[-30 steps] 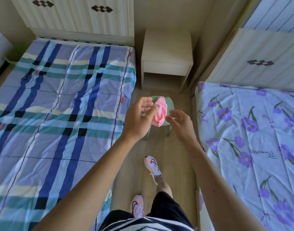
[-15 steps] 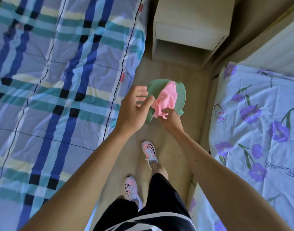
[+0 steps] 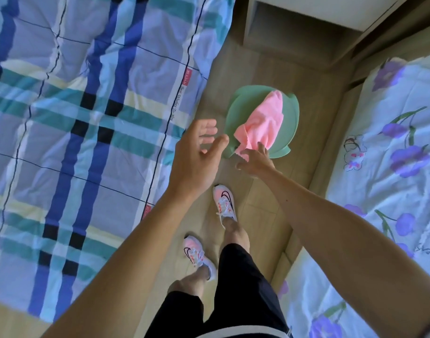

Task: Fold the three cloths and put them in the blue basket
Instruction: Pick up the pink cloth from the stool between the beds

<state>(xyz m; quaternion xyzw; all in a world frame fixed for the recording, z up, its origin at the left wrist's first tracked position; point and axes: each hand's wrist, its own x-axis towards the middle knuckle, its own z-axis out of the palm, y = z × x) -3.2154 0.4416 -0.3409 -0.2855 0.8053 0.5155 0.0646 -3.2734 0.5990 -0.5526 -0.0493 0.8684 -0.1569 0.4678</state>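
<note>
A pink cloth lies crumpled on a green plastic stool standing on the floor between two beds. My right hand reaches down to the cloth's near corner and pinches it with its fingertips. My left hand hovers just left of the stool, fingers spread, holding nothing. No blue basket and no other cloths are in view.
A bed with a blue, green and yellow plaid sheet fills the left. A bed with a purple-flower sheet is on the right. A beige nightstand stands beyond the stool. My feet in pink shoes stand on the wooden floor.
The view has tipped down and moved closer to the stool. My left hand has let go of the pink cloth and opened. The cloth now rests on the stool, with my right hand at its corner.
</note>
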